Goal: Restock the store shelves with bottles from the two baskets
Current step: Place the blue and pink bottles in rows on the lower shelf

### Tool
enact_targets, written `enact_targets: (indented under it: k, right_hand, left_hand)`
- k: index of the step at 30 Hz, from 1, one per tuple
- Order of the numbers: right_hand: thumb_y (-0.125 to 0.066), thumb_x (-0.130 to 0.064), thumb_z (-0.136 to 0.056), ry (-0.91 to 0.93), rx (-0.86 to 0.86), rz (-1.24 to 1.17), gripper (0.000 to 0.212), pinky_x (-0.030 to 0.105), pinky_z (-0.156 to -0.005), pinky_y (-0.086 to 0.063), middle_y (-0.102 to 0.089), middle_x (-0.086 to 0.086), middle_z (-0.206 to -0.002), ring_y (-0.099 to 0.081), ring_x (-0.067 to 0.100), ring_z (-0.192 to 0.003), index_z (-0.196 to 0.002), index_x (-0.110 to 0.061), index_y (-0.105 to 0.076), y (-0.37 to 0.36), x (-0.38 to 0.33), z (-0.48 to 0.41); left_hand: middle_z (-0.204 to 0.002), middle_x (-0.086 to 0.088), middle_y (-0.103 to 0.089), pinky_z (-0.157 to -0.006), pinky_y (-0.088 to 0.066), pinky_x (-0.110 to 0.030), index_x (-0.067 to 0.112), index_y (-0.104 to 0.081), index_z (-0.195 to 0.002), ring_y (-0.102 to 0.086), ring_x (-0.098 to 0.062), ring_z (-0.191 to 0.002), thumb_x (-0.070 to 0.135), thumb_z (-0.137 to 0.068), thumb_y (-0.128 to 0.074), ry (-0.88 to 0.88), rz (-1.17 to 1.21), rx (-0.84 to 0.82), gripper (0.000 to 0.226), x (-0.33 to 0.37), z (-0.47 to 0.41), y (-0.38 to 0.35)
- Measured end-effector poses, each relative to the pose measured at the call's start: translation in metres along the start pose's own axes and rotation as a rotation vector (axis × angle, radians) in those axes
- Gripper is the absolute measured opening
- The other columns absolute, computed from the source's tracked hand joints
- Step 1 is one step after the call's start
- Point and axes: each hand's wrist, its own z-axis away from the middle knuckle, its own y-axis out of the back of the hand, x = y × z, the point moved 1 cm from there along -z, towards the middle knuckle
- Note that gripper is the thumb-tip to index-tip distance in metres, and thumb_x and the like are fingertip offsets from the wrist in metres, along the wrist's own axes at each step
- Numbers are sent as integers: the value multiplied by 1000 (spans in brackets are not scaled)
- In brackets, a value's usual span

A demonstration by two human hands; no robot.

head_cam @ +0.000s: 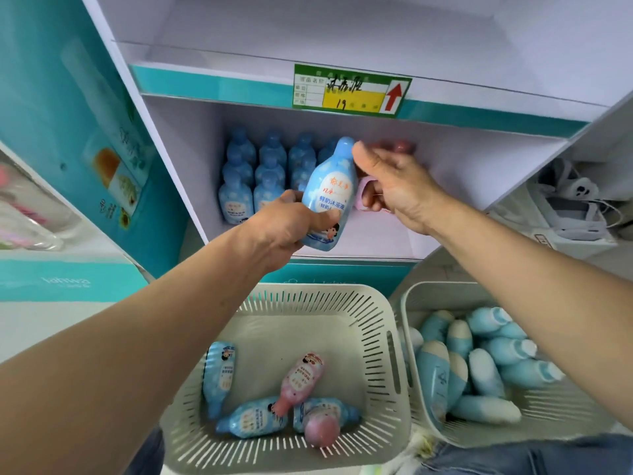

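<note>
1. While standing before a white and teal store shelf, a person is reaching both bare arms forward into it.
2. Their left hand is gripping a blue body-wash bottle round its lower half, fingers and thumb wrapping it. The bottle is hanging upright in the air at the shelf's front edge, its label facing the viewer.
3. Their right hand is reaching just beside it, thumb pointing up near the blue bottle's cap. Its fingers are curling round a pink bottle, which is mostly hiding behind the hand.
4. Rows of matching blue bottles are standing upright on the shelf's left side, from back to front. Pink caps are showing at the back, behind the right hand.
5. A green and yellow price label with a red arrow is hanging on the shelf edge above.
6. Below the arms, a pale slotted basket is holding a few loose blue bottles and pink bottles, all lying on their sides.
7. Just beside it on the right, a second basket is holding a pile of teal-and-white bottles.
</note>
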Motion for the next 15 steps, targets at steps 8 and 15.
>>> enact_targets:
  k: [8, 15]
  right_hand:
    - [-74, -16, -80, -44, 129, 125, 17, 12, -40, -37, -61, -7, -58, -46, -4, -37, -93, -9, -67, 10, -5, 22]
    - [-80, -37, -60, -37, 380, 359, 41, 40, -81, -57, -71, 8, -96, -64, 19, -80, -92, -12, -71, 7, 46, -25]
  left_hand:
    - [-110, -7, -62, -81, -47, -34, 9, -46, -128, -58, -23, -102, 2, -81, -71, 17, -342, -58, 54, -7, 13, -6]
    - [-104, -6, -62, -84, -41, -33, 7, -59, -116, -59, -11, -73, -2, -90, -53, 107, -384, 123, 28, 2, 8, 25]
